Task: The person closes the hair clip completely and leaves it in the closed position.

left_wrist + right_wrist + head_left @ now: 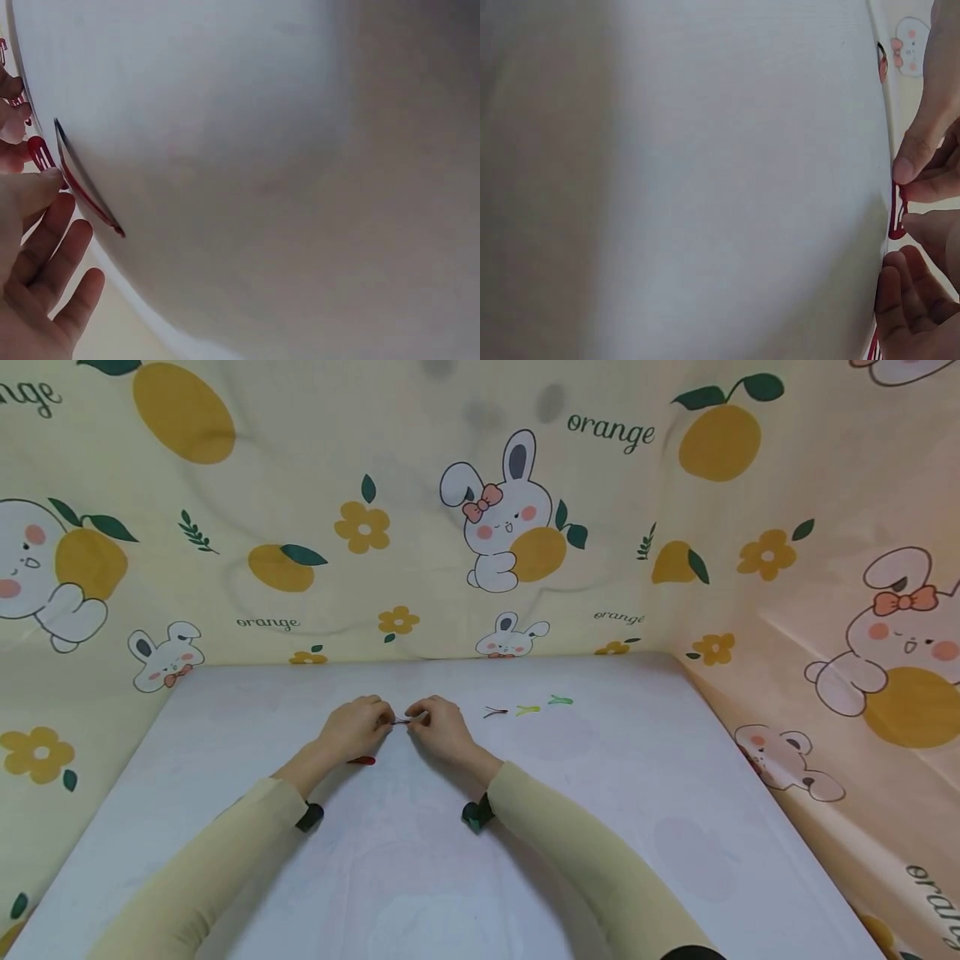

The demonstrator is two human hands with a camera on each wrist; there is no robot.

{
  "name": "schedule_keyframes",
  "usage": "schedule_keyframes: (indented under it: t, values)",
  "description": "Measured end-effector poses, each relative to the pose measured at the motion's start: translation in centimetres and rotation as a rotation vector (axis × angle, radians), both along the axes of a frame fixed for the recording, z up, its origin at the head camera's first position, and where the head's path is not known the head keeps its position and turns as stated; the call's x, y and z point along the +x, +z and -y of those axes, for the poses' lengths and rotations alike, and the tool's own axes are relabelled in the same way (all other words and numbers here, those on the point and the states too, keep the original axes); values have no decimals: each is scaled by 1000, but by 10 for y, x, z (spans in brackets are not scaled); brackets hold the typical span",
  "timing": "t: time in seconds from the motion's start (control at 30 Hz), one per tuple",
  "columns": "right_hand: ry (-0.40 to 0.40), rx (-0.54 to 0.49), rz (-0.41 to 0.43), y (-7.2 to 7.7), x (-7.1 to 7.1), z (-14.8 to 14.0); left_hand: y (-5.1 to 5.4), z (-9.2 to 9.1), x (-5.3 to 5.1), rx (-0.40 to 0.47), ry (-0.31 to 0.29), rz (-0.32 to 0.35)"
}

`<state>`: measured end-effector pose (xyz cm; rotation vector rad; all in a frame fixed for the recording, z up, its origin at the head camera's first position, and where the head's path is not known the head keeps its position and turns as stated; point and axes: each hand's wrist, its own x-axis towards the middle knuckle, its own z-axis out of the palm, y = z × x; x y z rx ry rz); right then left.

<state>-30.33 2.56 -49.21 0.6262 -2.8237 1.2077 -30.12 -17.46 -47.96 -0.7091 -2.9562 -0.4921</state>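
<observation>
A small red snap hair clip (898, 217) is stretched between both hands in the middle of the far table. My left hand (358, 727) pinches one end between thumb and fingertip, its other fingers spread in the left wrist view. From the other side my right hand (441, 727) pinches the clip as well, with its lower fingers loosely bent. Fingers partly cover the clip, so I cannot tell if it is snapped. Just below the left hand lies a second red hair clip (362, 761), which looks bent apart in the left wrist view (90, 199).
Right of the hands lie a dark reddish hair clip (495, 712), a yellow clip (528, 710) and a green clip (560, 699), their arms spread. The white tabletop (420, 877) meets a printed cloth (420, 468) at the back and sides.
</observation>
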Motion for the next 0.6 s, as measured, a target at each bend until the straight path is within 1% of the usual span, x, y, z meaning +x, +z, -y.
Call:
schedule_keyframes:
  t: [0.1, 0.27, 0.43, 0.6]
  values:
    - [6, 0, 17, 0, -1, 0, 0, -2, -1, -8, 10, 3]
    - [28, 11, 14, 1, -2, 0, 1, -5, -1, -16, 31, 13]
    - [41, 32, 9, 0, -3, 0, 0, -7, -2, -12, 45, 23]
    - [45, 45, 3, -2, -4, -1, -1, -8, -1, 5, 49, 16]
